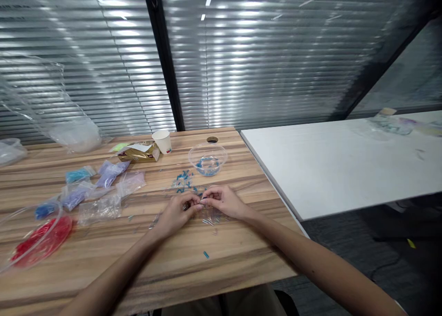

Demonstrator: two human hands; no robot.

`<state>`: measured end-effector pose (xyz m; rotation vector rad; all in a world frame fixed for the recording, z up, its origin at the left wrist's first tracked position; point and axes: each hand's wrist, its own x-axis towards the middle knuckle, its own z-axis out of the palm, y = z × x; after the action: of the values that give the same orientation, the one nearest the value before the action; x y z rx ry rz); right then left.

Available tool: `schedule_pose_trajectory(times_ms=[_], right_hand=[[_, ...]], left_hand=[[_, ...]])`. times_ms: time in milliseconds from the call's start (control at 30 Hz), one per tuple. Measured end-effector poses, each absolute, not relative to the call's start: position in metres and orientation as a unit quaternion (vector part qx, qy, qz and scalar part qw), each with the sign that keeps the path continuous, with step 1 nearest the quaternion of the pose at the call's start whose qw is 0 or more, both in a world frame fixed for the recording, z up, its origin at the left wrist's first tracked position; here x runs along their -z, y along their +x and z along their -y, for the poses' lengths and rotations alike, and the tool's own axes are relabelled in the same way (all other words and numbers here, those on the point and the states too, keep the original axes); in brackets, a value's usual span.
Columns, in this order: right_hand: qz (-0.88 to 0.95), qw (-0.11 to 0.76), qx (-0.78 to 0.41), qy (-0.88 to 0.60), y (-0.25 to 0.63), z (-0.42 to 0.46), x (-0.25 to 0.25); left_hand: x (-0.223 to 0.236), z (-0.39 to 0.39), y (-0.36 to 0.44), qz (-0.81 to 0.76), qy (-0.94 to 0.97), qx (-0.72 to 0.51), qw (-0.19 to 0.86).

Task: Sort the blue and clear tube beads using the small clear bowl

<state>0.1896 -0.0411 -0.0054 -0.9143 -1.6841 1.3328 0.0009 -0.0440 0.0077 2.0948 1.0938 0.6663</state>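
Note:
Both my hands rest on the wooden table [103,261] near its middle, fingertips almost meeting. My left hand [177,212] is curled, thumb and fingers pinched on something too small to name. My right hand [223,201] pinches a tiny pale bead or thread end at its fingertips. Loose blue and clear tube beads [183,180] lie scattered just beyond and under my hands. A clear plastic bowl [207,158] holding blue beads stands behind them. One blue bead [206,255] lies alone nearer to me.
Several small bags of blue, purple and clear beads [103,187] lie to the left, with a clear bowl of red beads [37,242] at the far left. A paper cup [162,141] and a gold packet [138,152] stand at the back. A white table [338,164] adjoins on the right.

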Motion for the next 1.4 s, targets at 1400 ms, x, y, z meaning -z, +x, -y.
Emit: schedule_pose_trajectory(times_ms=[1400], right_hand=[[0.670, 0.385, -0.531, -0.347, 0.1890, 0.0403, 0.0082]], left_hand=[[-0.0103, 0.0475, 0.0017, -0.408, 0.820, -0.245, 0.319]])
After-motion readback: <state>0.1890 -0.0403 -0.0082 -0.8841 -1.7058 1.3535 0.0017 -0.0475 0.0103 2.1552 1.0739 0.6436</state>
